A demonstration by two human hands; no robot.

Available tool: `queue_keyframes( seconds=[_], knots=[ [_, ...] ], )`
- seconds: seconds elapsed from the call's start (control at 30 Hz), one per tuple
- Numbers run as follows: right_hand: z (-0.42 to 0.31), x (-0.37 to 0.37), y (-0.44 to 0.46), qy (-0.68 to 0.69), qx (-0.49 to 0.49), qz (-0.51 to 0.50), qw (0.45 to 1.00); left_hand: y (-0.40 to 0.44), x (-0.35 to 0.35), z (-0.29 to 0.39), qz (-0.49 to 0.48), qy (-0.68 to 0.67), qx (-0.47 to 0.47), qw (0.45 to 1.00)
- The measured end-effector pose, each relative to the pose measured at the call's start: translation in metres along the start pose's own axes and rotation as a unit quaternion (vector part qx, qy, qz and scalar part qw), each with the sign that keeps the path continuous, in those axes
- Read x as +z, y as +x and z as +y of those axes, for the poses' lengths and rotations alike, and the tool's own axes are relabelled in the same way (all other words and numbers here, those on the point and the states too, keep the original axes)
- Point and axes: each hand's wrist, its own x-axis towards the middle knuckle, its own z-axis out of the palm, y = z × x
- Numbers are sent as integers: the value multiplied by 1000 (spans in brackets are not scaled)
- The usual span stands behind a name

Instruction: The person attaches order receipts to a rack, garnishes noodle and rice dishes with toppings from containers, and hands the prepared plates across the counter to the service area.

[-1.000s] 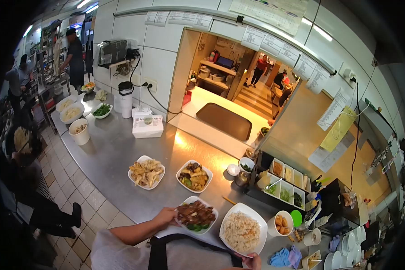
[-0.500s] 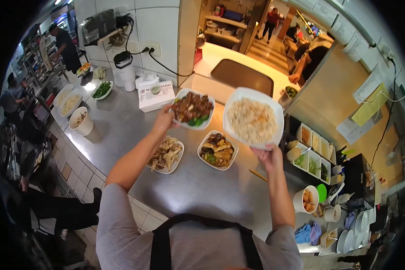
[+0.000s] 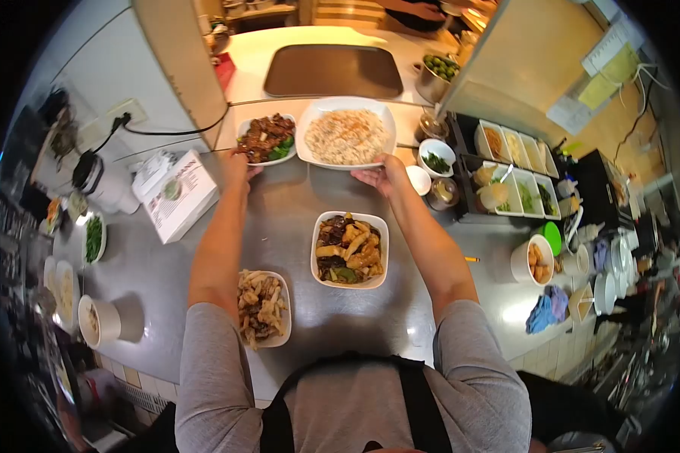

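My left hand (image 3: pixel 242 167) grips the near left edge of a white bowl of glazed meat and greens (image 3: pixel 267 140). With my right hand (image 3: pixel 381 175) I hold the near right rim of a larger white bowl of fried rice (image 3: pixel 345 132). The two bowls are side by side at the pass-through ledge, below the brown tray. Nearer to me on the steel counter stands a square bowl of mixed vegetables and meat (image 3: pixel 350 250). A bowl of pale fried strips (image 3: pixel 264 308) sits beside my left forearm, which partly covers it.
A brown tray (image 3: pixel 333 71) lies in the window, with a person's arm beyond it. At left are a white box (image 3: pixel 175 195) and a paper cup (image 3: pixel 100 322). Condiment trays (image 3: pixel 517 192), jars and a tub of fried pieces (image 3: pixel 533 260) stand at right.
Both hands have carried the meat bowl and the rice bowl forward from near my body to the window ledge. The view has tilted down and turned. A person's arm now shows beyond the tray.
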Motion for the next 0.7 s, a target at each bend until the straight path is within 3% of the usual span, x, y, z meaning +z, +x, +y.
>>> queue_keyframes(
  seconds=[0.13,0.27,0.33,0.37,0.47,0.5,0.53,0.57,0.63,0.67,0.7],
  knots=[
    [-6,-10,27,2,33,-22,999,11,11,6,-47,-7,-16,999],
    [-8,1,42,42,-27,11,999,35,11,2,-99,-41,-24,994],
    [-9,12,45,90,-56,41,994,55,1,-4,-146,-99,-83,981],
    [-5,17,42,63,-79,40,994,62,3,-7,-170,-126,-112,971],
    [-6,27,-23,-58,-135,12,989,30,13,9,-74,38,-43,996],
    [-2,21,-52,-152,-162,-2,975,8,12,20,-111,53,-15,992],
    [2,14,-83,-245,-187,-20,951,-23,8,34,-145,65,16,987],
    [0,8,-126,-402,-242,-3,883,-55,1,47,-173,74,51,981],
    [-3,-31,-188,-656,-301,30,691,-120,-18,72,-218,135,54,965],
    [-3,-49,-215,-668,-306,65,675,-144,-33,76,-223,146,60,962],
    [0,-78,-228,-724,-301,133,607,-168,-49,78,-224,158,65,960]
  ],
)
